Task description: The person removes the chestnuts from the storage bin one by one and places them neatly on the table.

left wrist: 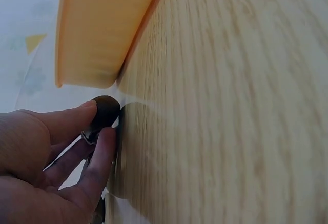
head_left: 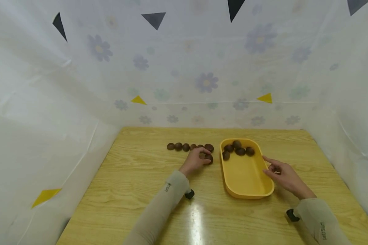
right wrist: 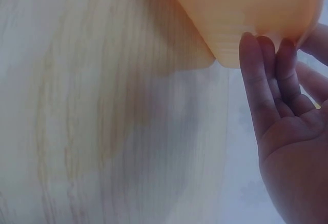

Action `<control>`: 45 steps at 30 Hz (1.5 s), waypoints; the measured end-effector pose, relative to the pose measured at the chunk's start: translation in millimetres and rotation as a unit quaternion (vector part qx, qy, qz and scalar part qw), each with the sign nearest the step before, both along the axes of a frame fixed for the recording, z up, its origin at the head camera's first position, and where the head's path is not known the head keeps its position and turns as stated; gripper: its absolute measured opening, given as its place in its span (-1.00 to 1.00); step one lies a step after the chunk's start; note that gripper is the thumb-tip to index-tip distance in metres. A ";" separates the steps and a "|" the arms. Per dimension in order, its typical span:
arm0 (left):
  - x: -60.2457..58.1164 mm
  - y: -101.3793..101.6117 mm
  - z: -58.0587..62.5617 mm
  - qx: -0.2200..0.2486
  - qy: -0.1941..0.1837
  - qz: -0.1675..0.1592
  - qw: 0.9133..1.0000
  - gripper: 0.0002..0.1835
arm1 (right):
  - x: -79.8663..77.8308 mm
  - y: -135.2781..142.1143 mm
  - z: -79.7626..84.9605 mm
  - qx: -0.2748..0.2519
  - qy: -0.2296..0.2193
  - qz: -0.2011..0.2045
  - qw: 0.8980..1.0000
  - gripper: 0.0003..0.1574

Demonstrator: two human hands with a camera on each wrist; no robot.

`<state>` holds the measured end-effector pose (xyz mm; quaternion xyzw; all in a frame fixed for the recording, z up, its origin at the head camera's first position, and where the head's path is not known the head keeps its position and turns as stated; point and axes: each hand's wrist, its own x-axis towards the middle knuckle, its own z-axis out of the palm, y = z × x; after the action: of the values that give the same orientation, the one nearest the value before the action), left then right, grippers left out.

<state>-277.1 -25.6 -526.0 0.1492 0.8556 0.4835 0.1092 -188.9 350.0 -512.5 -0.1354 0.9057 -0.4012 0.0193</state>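
In the head view my left hand pinches a dark brown chestnut between thumb and fingers, low over the table. The left wrist view shows that chestnut at the fingertips, close to the wood. Just beyond the hand runs a row of several chestnuts, partly covered by the fingers. To the right stands a yellow tray with several chestnuts gathered at its far end. My right hand touches the tray's right side; its fairly straight fingers lie against the outer wall.
The wooden table carries everything. A pale flowered sheet closes off the back and both sides, with dark and yellow triangles on it. Dark wrist devices sit below both sleeves.
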 end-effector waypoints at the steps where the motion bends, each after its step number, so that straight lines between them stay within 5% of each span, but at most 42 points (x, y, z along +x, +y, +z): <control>1: -0.3 -0.3 0.1 -0.001 0.000 0.001 1.000 -0.70 | 0.0 0.0 -0.1 -0.001 0.002 0.001 1.000 -0.21; 23: 0.0 0.3 -4.3 -0.030 0.049 0.015 0.998 -0.71 | 0.9 1.0 -6.8 -0.007 0.015 0.015 1.000 -0.22; 45: 0.0 -3.4 -1.7 -0.013 0.037 0.024 0.999 -0.65 | -0.7 1.1 -8.8 -0.012 0.025 0.015 1.000 -0.24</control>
<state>-277.1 -29.0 -527.7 0.1449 0.8687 0.4689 0.0674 -189.7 351.1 -521.2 -0.1588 0.8991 -0.4079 0.0014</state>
